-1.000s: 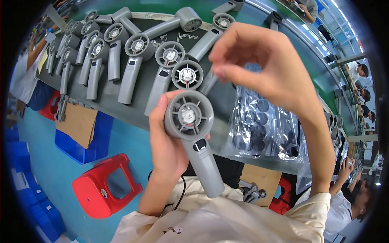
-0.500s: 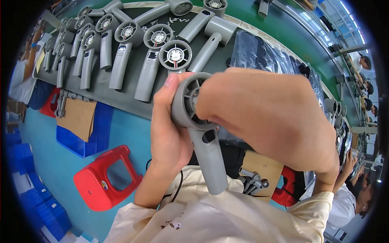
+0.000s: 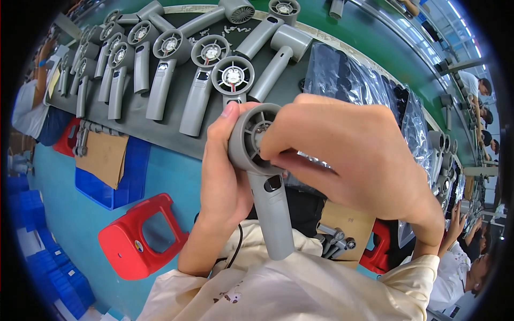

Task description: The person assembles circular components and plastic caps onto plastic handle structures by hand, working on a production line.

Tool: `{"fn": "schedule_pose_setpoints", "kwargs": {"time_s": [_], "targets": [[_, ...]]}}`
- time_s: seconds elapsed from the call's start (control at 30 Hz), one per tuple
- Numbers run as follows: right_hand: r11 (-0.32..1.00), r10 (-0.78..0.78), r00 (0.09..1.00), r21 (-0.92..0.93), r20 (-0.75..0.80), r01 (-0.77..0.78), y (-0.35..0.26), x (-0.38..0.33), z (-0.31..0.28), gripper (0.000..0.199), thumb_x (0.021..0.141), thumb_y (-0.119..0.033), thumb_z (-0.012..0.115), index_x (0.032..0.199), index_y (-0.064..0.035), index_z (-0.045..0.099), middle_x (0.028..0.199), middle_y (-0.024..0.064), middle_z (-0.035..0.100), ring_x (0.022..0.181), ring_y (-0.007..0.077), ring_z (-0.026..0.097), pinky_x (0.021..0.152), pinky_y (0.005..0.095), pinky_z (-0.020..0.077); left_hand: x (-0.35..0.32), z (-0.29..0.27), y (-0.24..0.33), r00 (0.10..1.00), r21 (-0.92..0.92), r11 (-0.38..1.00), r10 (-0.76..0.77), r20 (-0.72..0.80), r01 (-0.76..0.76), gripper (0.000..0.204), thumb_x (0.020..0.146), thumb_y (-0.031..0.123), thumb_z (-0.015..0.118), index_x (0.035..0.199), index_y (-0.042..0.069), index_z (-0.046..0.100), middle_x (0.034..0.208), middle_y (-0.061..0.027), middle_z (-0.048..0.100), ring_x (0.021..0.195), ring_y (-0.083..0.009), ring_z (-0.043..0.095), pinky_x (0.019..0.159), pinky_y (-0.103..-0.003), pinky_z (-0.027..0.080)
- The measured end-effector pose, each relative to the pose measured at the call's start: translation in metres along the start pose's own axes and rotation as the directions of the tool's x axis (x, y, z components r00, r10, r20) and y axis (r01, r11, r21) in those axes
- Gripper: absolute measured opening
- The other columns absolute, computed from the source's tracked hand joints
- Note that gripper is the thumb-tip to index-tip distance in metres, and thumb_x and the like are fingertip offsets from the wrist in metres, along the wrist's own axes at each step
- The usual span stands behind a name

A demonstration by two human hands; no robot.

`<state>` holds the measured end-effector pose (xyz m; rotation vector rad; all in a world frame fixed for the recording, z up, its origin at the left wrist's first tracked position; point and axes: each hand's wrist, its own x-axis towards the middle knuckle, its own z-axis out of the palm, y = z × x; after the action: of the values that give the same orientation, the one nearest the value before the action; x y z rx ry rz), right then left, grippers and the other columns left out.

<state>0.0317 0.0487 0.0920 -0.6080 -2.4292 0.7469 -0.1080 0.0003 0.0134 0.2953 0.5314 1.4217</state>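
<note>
Your left forearm rises from the lower edge, with the left hand [image 3: 222, 176] upright in front of your chest and its thumb lying along the round head of the grey hair-dryer housing [image 3: 261, 176]. Your right forearm enters from the lower right, and the right hand [image 3: 348, 155] curls over the open face of that head.

Compared with one second ago, the right hand has come down from its raised position above the housing and now covers most of the head; the housing sits slightly higher in view.

The left hand is closed around the housing at the junction of head and handle, and the handle points down toward your lap. The right hand is closed, fingertips [image 3: 270, 152] pressed into the head opening; whether they pinch a part cannot be seen. The housing is held clear above the near edge of the worktop [image 3: 171, 134], where rows of similar grey housings [image 3: 198, 85] lie.
</note>
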Motion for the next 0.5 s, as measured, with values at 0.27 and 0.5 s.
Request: {"fn": "schedule_pose_setpoints", "kwargs": {"time_s": [0.27, 0.5], "targets": [[1.000, 0.022, 1.000, -0.002, 0.007, -0.022, 0.001, 0.011, 0.005, 0.023, 0.065, 0.002, 0.071, 0.078, -0.0037, 0.052, 0.073, 0.0079, 0.050, 0.068, 0.0273, 0.053, 0.058, 0.0343, 0.0440, -0.002, -0.011, 0.001, 0.991, 0.217, 0.976, 0.054, -0.119, -0.027, 0.035, 0.096, 0.033, 0.039, 0.105, 0.002, 0.053, 0.089, -0.0078, 0.058, 0.078, -0.0113, 0.056, 0.070, -0.025, 0.047], [0.999, 0.020, 0.979, 0.037, 0.204, -0.028, 0.025, 0.032, -0.026, 0.019, 0.068, -0.007, 0.075, 0.074, -0.0028, 0.057, 0.070, 0.0070, 0.055, 0.060, 0.0228, 0.053, 0.053, 0.0320, 0.0418, 0.007, -0.022, 0.010, 0.999, 0.195, 0.980, -0.034, 0.006, 0.032, 0.037, 0.095, 0.034, 0.043, 0.108, 0.000, 0.050, 0.097, -0.0121, 0.060, 0.086, -0.0146, 0.060, 0.075, -0.027, 0.049]]}}
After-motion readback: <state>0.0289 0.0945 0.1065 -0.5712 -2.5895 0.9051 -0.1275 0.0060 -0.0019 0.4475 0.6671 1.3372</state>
